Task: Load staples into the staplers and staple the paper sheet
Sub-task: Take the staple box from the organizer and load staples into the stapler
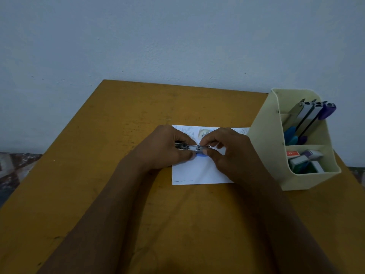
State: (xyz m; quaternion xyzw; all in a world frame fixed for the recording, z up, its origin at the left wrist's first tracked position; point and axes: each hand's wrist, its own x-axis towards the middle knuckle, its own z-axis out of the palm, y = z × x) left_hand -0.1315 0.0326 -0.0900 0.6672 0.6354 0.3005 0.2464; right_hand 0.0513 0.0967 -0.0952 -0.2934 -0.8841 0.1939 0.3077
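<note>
A small blue and metal stapler point(194, 148) is held between both hands just above a white paper sheet point(197, 171) lying on the yellow-brown table point(98, 175). My left hand point(167, 149) grips the stapler's left end, thumb underneath. My right hand point(227, 153) pinches its right end with thumb and forefinger over the metal top. Whether a strip of staples is between the fingers cannot be told. A small staple box point(204, 133) lies on the sheet's far part, partly hidden by my right hand.
A cream desk organiser point(276, 155) stands at the right of the table. Its back section holds several staplers point(308, 117), blue and purple; its front section holds small staple boxes point(304, 161). A pale wall rises behind the table's far edge.
</note>
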